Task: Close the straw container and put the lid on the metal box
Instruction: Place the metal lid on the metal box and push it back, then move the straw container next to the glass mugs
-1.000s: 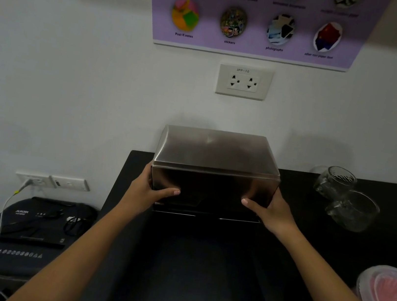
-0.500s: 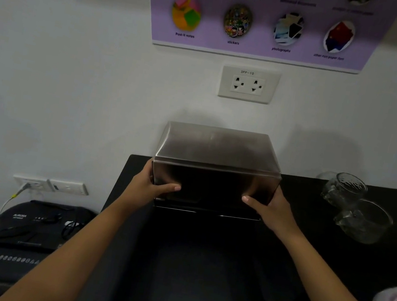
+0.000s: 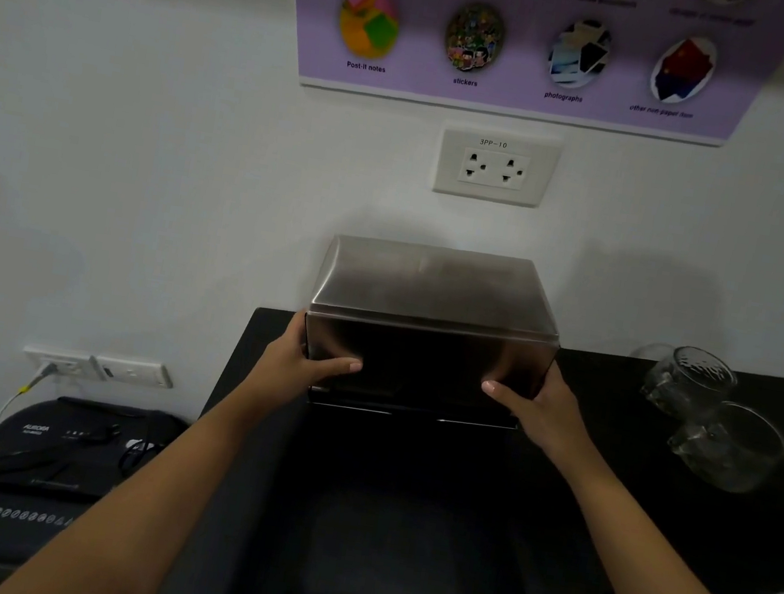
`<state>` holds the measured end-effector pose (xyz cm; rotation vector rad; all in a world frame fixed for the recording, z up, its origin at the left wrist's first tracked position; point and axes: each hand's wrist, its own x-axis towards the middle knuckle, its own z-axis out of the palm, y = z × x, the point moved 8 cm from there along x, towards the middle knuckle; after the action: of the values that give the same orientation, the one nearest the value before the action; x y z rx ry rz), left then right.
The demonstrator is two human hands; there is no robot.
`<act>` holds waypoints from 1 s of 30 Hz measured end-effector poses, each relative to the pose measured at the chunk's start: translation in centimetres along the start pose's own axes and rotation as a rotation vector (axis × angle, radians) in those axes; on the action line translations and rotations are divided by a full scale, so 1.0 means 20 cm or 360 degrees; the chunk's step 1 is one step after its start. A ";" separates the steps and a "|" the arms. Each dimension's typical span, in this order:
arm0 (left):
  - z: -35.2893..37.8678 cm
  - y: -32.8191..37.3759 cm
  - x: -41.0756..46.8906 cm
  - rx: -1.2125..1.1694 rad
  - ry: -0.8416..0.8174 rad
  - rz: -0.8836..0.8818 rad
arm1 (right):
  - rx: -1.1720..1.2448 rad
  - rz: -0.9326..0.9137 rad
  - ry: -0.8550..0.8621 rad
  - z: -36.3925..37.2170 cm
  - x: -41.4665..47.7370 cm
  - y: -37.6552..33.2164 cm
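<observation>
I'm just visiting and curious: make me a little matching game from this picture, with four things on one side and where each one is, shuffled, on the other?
Things:
1. metal lid
2. glass cups
3. wall socket
4. paper shredder

Places:
A. on the wall under the purple poster
B. low at the left, beside the black counter
C. between the left hand and the right hand
D. on the counter, at the right

Pairs: 1-C, 2-D, 3-A, 4-B

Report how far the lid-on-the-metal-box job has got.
Done: the metal lid covers the metal box. In hand: the left hand and right hand grip its sides, and a strip of box shows beneath. Left: seat it, let go. No straw container is visible.
</observation>
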<state>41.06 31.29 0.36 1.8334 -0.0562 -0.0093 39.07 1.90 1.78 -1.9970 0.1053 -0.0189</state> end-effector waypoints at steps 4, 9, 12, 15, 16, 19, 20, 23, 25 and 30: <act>-0.01 -0.01 0.01 0.0011 0.0040 -0.0026 | 0.0012 0.0020 0.0022 0.00 0.02 0.01; 0.00 -0.01 0.04 0.0023 0.0046 -0.0052 | 0.0022 0.0026 0.0034 -0.01 0.03 0.02; 0.00 -0.01 0.04 0.0047 0.0064 -0.0055 | 0.0005 0.0025 0.0028 -0.01 0.04 0.02; -0.01 -0.01 0.04 0.0065 0.0070 -0.0055 | -0.0005 0.0021 0.0037 -0.01 0.04 0.02; -0.01 -0.01 0.03 0.0069 0.0074 -0.0055 | -0.0008 0.0022 0.0038 -0.02 0.04 0.02; 0.00 0.00 0.03 0.0071 0.0061 -0.0062 | 0.0004 0.0018 0.0037 -0.02 0.03 0.02; 0.00 0.00 0.03 0.0068 0.0055 -0.0067 | 0.0004 0.0024 0.0033 -0.02 0.03 0.02; 0.00 0.01 0.03 0.0140 0.0025 -0.0092 | -0.0002 0.0059 0.0044 -0.02 0.02 0.01; 0.01 0.03 0.02 0.0232 -0.0012 -0.0117 | -0.0009 0.0061 0.0063 -0.04 -0.01 0.01; -0.03 -0.01 -0.14 0.0189 0.0088 -0.0229 | 0.0022 0.0175 0.0110 -0.09 -0.15 0.02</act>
<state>38.30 32.10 0.26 1.9517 0.1160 -0.0574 35.84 0.31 2.27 -1.9742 0.2585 -0.0183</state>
